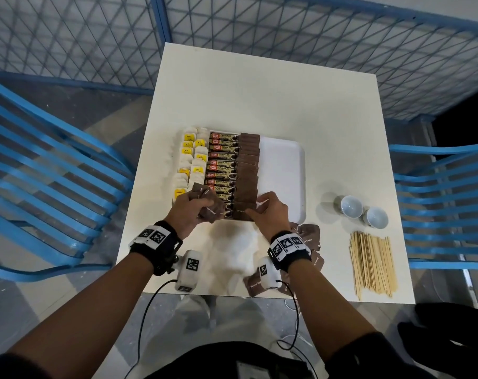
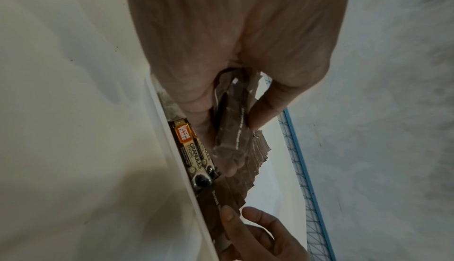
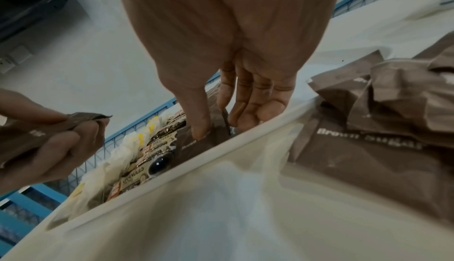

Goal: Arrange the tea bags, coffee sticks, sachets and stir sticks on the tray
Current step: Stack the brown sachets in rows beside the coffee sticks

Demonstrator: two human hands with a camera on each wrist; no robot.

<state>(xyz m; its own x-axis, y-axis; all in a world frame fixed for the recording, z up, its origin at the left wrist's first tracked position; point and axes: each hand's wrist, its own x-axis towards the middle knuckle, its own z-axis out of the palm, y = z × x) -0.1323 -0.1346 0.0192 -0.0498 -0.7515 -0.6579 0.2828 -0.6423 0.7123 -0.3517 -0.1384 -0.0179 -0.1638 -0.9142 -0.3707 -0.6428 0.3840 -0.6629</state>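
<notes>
My left hand point(image 1: 187, 212) clutches a bundle of brown paper sugar sachets point(image 1: 208, 205) above the white plastic tray point(image 1: 284, 170) on the counter point(image 1: 259, 97) — my right hand point(image 1: 269, 214) pinches the nearest sachet point(image 3: 196, 144) in the tray's brown row.

I am seeing the tray point(image 1: 292, 170) sitting mid-table point(image 1: 259, 91). In it, tea bags point(image 1: 191, 160) are lying leftmost, coffee sticks point(image 1: 223, 165) next, sachets point(image 1: 247, 170) right of those. Loose sachets point(image 1: 310, 233) are lying on the table near the tray's near right corner. Two cups point(image 1: 363, 212) are sitting right of the tray, stir sticks point(image 1: 372, 263) in front of them.
</notes>
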